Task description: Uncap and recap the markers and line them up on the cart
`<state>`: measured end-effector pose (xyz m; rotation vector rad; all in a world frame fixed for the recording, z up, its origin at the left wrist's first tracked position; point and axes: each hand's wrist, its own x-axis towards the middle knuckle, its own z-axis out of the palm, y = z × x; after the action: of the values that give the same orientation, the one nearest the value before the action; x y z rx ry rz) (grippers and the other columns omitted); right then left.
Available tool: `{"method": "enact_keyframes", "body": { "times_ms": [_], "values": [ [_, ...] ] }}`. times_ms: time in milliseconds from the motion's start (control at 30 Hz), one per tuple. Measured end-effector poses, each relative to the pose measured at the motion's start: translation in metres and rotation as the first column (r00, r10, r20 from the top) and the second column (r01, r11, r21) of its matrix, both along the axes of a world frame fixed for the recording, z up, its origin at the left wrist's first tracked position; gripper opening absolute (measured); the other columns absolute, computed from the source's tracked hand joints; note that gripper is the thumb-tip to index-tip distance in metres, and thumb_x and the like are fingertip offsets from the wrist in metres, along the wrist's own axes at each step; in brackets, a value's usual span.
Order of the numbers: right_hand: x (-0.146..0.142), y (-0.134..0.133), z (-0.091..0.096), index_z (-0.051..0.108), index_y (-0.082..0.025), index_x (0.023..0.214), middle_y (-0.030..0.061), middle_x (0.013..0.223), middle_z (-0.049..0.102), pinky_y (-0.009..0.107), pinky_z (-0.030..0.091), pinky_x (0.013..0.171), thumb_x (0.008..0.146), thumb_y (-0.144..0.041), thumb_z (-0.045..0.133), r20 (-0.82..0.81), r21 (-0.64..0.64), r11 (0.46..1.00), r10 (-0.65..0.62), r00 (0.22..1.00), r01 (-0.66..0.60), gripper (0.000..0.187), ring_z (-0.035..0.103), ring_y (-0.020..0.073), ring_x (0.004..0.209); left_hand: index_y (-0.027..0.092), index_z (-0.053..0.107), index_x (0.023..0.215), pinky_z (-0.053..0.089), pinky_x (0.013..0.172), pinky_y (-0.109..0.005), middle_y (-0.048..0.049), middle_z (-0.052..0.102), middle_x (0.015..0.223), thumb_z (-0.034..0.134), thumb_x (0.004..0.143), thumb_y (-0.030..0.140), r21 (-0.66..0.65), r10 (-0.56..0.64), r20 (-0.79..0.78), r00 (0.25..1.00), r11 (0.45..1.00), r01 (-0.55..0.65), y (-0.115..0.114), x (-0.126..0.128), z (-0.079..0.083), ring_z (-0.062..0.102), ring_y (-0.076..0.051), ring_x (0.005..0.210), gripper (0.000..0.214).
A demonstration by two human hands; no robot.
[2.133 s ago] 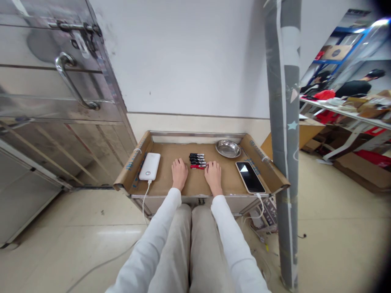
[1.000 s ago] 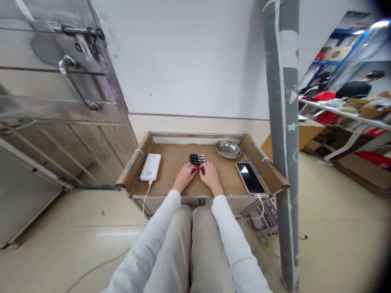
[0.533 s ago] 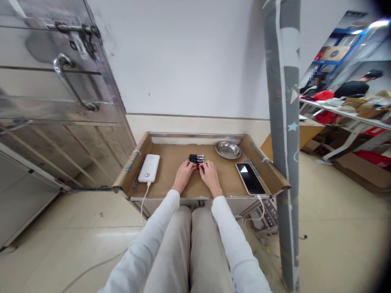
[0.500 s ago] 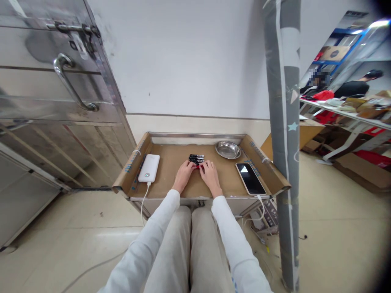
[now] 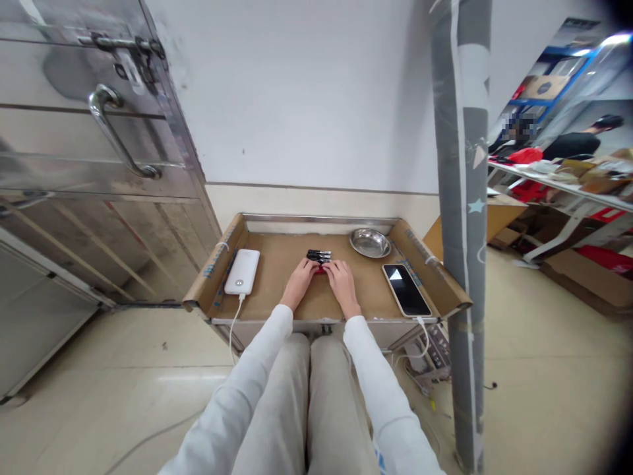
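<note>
Several black pens [image 5: 319,254] lie side by side in a small row on the brown cardboard lining [image 5: 270,277] of the cart top. Just on the near side of them is a slim red pen [image 5: 320,270], partly covered by fingers. My left hand [image 5: 299,284] has its fingertips pinched at the red pen's left end. At its right end, the fingers of my right hand [image 5: 342,284] are bent and closed in the same way. Both hands rest low over the lining, and the fingers hide the ends of the nearest pens.
A white power bank [image 5: 242,272] with a cable lies on the left. A round steel dish [image 5: 370,243] sits at the back right, with a phone [image 5: 406,290] on a cable nearer me. Cardboard walls edge the cart. A grey wrapped pole [image 5: 465,264] stands right.
Both hands stay at the pens, with only slight finger movement. More of the red pen shows between them, and it appears slightly nearer to me.
</note>
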<state>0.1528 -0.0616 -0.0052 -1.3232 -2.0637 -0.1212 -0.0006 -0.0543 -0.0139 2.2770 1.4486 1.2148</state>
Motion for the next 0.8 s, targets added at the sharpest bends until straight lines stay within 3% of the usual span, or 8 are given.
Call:
{"method": "enact_keyframes", "body": {
  "times_ms": [433,633,800],
  "values": [
    [0.0017,0.0002,-0.0016,0.063,-0.020,0.102,0.0069,0.096,0.063,0.033,0.040,0.085,0.095,-0.025,0.038,-0.071,0.011,1.000,0.019,0.997,-0.018,0.026,0.052,0.0205,0.091,0.021,0.058,0.103,0.048,0.089,-0.030,-0.0055,0.058,0.103,0.040,0.094,0.025,0.017,-0.037,-0.012,0.999,0.999,0.037,-0.0047,0.0008,0.0059,0.060,-0.016,0.096,0.020],
    [0.0017,-0.0021,0.0007,0.062,-0.024,0.105,0.0048,0.099,0.063,0.032,0.042,0.085,0.095,-0.025,0.038,-0.107,-0.026,0.995,0.092,0.990,-0.095,0.026,0.052,0.0195,0.091,0.022,0.049,0.117,0.046,0.095,-0.035,-0.0064,0.060,0.114,0.041,0.093,0.020,0.021,-0.125,0.035,0.992,0.992,0.124,-0.0023,-0.0007,0.0024,0.057,-0.017,0.108,0.026],
    [0.0021,-0.0010,-0.0016,0.064,-0.023,0.102,0.0056,0.096,0.063,0.032,0.042,0.084,0.095,-0.024,0.036,-0.108,-0.032,0.997,0.067,0.992,-0.071,0.029,0.052,0.0198,0.090,0.021,0.043,0.124,0.049,0.090,-0.034,-0.0065,0.062,0.110,0.041,0.093,0.021,-0.027,-0.109,0.033,0.993,0.994,0.110,-0.0017,-0.0008,-0.0004,0.060,-0.017,0.102,0.031]
  ]
}}
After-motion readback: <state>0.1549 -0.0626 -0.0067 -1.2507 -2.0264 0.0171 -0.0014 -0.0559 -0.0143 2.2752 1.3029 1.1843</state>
